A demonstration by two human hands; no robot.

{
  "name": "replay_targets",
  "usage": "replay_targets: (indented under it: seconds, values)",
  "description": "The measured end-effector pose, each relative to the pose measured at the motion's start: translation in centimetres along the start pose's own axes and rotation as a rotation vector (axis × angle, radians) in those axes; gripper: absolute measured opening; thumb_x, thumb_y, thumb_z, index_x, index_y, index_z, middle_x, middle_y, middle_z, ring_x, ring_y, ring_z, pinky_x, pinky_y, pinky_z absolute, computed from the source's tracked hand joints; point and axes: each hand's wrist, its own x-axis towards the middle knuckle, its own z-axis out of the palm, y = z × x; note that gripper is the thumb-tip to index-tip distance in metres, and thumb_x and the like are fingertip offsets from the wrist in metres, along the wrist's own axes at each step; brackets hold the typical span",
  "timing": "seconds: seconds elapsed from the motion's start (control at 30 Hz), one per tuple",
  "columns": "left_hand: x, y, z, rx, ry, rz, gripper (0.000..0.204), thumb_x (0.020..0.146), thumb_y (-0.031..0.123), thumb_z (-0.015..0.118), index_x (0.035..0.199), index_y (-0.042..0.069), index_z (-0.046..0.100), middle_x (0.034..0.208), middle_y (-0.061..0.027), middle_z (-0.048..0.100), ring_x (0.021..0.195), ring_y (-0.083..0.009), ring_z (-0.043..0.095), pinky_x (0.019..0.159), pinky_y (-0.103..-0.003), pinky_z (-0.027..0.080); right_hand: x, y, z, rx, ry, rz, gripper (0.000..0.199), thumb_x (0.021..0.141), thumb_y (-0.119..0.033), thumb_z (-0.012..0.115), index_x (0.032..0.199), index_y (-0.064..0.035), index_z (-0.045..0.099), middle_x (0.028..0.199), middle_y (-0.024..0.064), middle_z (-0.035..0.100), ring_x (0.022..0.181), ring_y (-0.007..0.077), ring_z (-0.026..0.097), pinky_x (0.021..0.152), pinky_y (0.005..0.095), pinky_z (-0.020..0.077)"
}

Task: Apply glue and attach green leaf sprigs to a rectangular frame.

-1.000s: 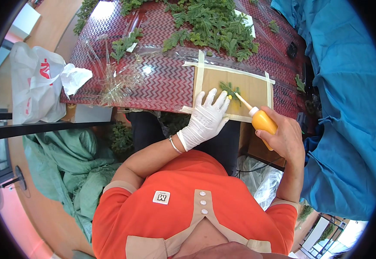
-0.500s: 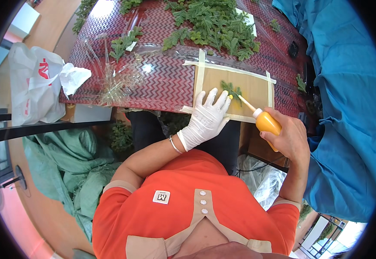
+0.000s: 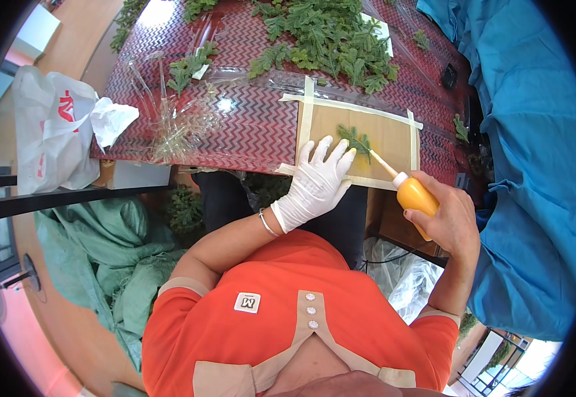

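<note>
My left hand [image 3: 314, 182], in a white glove, lies flat with fingers spread on the near edge of a tan board [image 3: 384, 135] taped down with pale tape. A small green sprig [image 3: 356, 139] rests on the board just beyond my fingertips. My right hand [image 3: 448, 221], bare, grips an orange squeeze bottle [image 3: 415, 198] whose thin nozzle points at the sprig's base.
A pile of green sprigs [image 3: 328, 36] covers the far side of the red zigzag tablecloth [image 3: 248, 126]. Clear plastic wrap [image 3: 182, 122] lies to the left. A white plastic bag [image 3: 49, 132] hangs off the left edge. Blue cloth [image 3: 533, 145] drapes at right, green cloth [image 3: 102, 245] below.
My right hand has drawn the orange bottle slightly down and right, away from the sprig. My left hand stays pressed on the board.
</note>
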Motion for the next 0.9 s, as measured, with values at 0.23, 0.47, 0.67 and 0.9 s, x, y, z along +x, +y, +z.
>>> replay_targets:
  seconds: [0.23,0.47,0.67,0.9]
  values:
    - [-0.1,-0.4,-0.2,0.027,-0.017,0.030,0.057,0.084,0.026,0.066,0.137,0.006,0.053,0.144,-0.0151,0.051,0.131,-0.0378,0.046,0.111,-0.050,0.027,-1.8,0.9,0.9,0.097,0.052,-0.017,0.059,0.070,-0.023,0.083,0.126,-0.0124,0.070,0.094,0.0135,0.075,0.069,0.0283,0.067,0.071,0.0365,0.0517]
    - [0.2,-0.3,-0.6,-0.022,0.004,0.025,0.057,0.085,0.028,0.066,0.135,0.005,0.054,0.141,-0.0178,0.051,0.128,-0.0374,0.046,0.110,-0.051,0.028,-2.4,1.8,2.1,0.167,0.056,0.005,0.061,0.069,-0.022,0.084,0.128,-0.0132,0.070,0.093,0.0133,0.075,0.068,0.0270,0.066,0.071,0.0364,0.0515]
    - [0.1,-0.3,-0.5,-0.029,0.018,0.021,0.059,0.085,0.029,0.067,0.137,0.006,0.053,0.140,-0.0172,0.051,0.128,-0.0355,0.046,0.110,-0.050,0.028,-2.3,2.7,2.9,0.234,0.066,0.014,0.062,0.069,-0.021,0.084,0.129,-0.0135,0.069,0.094,0.0124,0.075,0.071,0.0277,0.067,0.072,0.0369,0.0516]
    - [0.2,-0.1,-0.5,-0.004,0.028,0.017,0.061,0.084,0.029,0.067,0.139,0.006,0.052,0.139,-0.0164,0.051,0.127,-0.0349,0.046,0.109,-0.049,0.028,-1.3,2.5,3.4,0.252,0.020,0.072,0.061,0.070,-0.021,0.082,0.129,-0.0131,0.069,0.096,0.0120,0.075,0.074,0.0284,0.067,0.074,0.0374,0.0521]
